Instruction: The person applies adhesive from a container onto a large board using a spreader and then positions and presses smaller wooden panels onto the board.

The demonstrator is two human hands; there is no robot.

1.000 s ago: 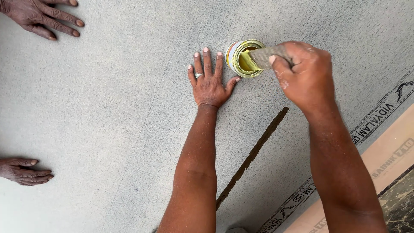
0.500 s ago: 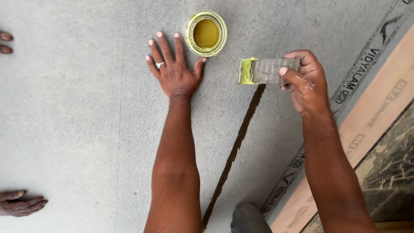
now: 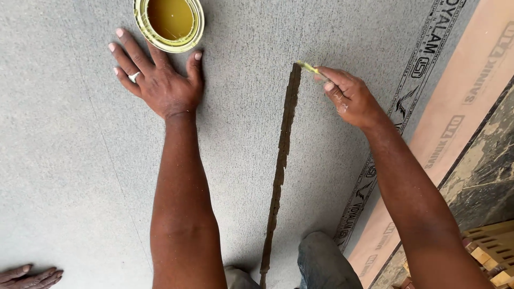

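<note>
**A:** Head view has us looking straight down at the grey sheet (image 3: pixel 75 160), a broad, faintly speckled matte panel. Our left hand (image 3: pixel 155 80) lies flat on it with fingers spread wide, holding nothing, fingertips just short of the open tin (image 3: pixel 169 21) near the sheet's far edge.

**B:** And our right hand (image 3: pixel 348 96)?

**A:** Pinched narrow around a thin flat spreader (image 3: pixel 309 68), its tip smeared yellow-green. That tip touches the far end of the brown glue line (image 3: pixel 281 160), which runs from there back towards our knee (image 3: pixel 321 262) at the near edge.

**B:** How should we handle the stroke?

**A:** We judge it best to keep the blade at a low angle and draw steadily along the line, so the strip spreads even rather than ridged. The band already looks rough and crusty along its sides. The flat left palm should bear down to stop the sheet shifting.

**B:** What about the tin?

**A:** Round, pale yellow rim, filled with a glossy amber liquid that looks thick. It sits well apart from the spreader, so we would reload with care against drips.

**B:** Anything else around?

**A:** Beyond the sheet's right edge lies a tan board (image 3: pixel 450 134) with printed bands, then dark mottled stone floor (image 3: pixel 482 187). Another person's hand (image 3: pixel 29 275) rests at the near-left corner, fingers loosely extended.
</note>
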